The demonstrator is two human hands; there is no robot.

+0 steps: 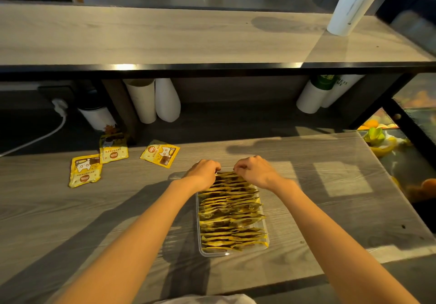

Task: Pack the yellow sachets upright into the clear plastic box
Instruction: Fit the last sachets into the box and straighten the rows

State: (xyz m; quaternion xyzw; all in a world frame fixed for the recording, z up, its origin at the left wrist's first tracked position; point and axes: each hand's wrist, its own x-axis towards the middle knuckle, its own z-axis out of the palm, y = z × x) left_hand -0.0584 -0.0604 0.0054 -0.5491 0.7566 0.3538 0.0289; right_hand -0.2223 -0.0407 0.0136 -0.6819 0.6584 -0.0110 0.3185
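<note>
From where I stand, the long clear plastic box lies lengthways on the grey wood-grain table, straight in front of the person. It is filled from end to end with yellow sachets standing on edge, one behind the other. Only their crinkled top seams show, yellow with dark brown patches between. The tops lean and overlap a little, ragged rather than in a neat line, and a few corners poke over the right-hand rim.

Both bare arms reach over the box to its far end. The left hand and the right hand sit side by side there, knuckles up. Their fingers are curled down around the top edges of the farthest sachets and grip them, and the two sets of fingertips nearly meet over the middle of the box.

Three loose sachets lie flat and face up on the table, to the left of the box and further back, well apart from it. Each is yellow with a white cartoon cat and a round brown label. Two lie just beside each other, the left one and the one behind it; the third lies alone, nearer the hands.

Behind them, white paper cup stacks lean under a dark-edged wooden shelf.
</note>
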